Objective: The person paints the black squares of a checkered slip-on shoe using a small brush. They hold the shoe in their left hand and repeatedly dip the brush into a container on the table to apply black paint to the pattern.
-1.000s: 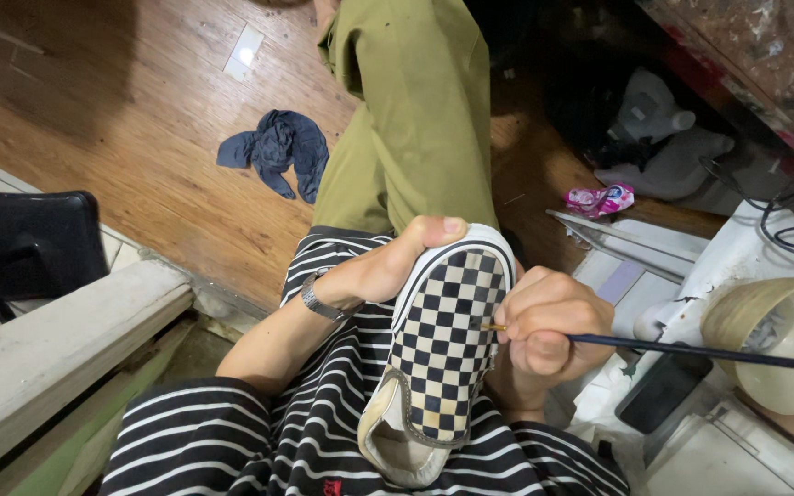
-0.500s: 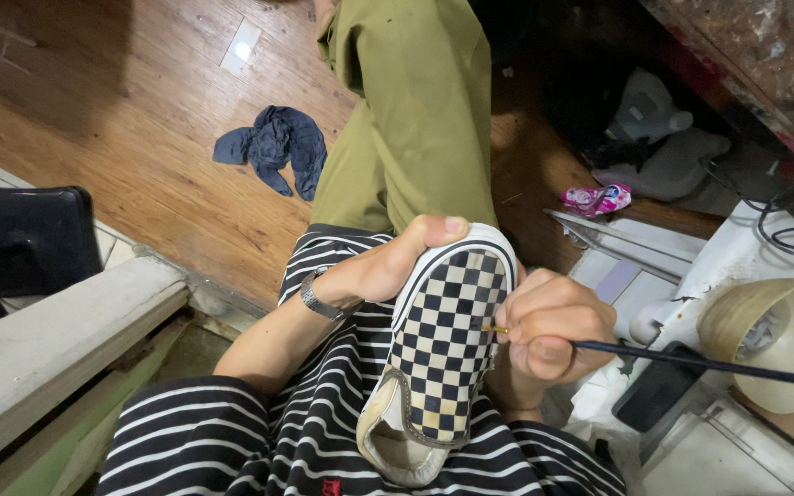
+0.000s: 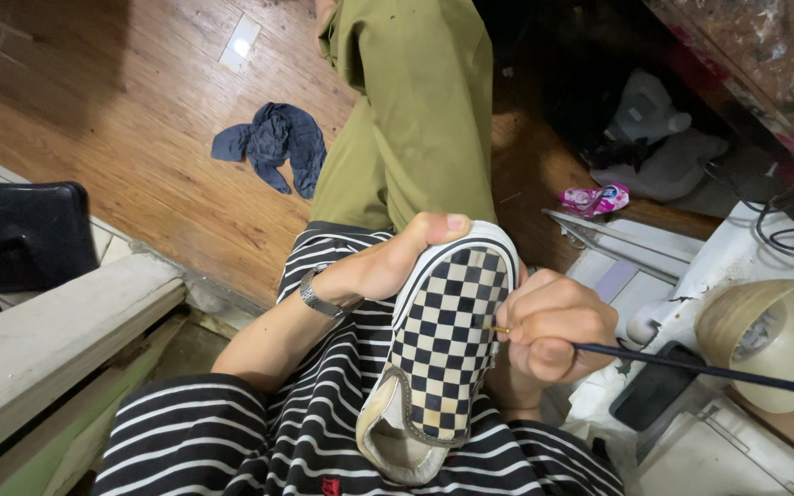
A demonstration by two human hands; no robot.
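left hand fingers still grip checkered shoe | right hand fingers pinch brush, unmoved

A single head-worn camera looks steeply down from close above the person's lap. It faces out over the brown wooden plank floor, which fills the far left.

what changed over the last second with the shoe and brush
Almost nothing: the view slid slightly. The left hand still grips the checkered shoe; the right hand still holds the thin brush, tip at the shoe's side.
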